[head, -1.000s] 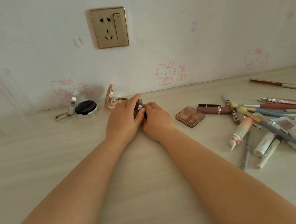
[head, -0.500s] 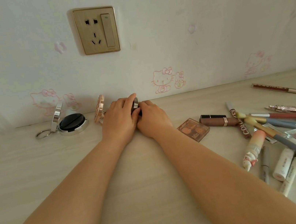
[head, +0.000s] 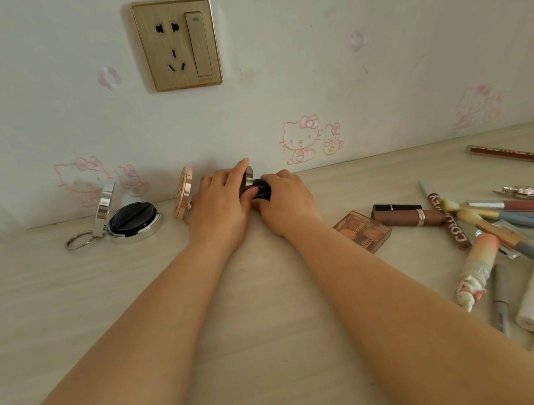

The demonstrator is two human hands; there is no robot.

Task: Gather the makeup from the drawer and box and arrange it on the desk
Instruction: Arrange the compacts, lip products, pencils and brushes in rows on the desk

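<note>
Against the back wall, my left hand [head: 221,205] and right hand [head: 284,201] both grasp a small dark compact with a silver rim [head: 253,185]. I'd stand it open beside the rose-gold compact [head: 183,192], easing off slowly. Pale woodgrain desk [head: 64,295]; cartoon-cat wallpaper [head: 304,137], brass wall socket [head: 178,44].

Three round compacts stand open near the wall: one silver compact with a black insert [head: 133,219], one rose-gold compact [head: 183,192], and one small dark compact [head: 256,188] between two hands. There is one brown square eyeshadow palette [head: 362,231] and one brown lipstick tube [head: 408,215]. The pens and tubes in the heap at right overlap too much to count.
</note>
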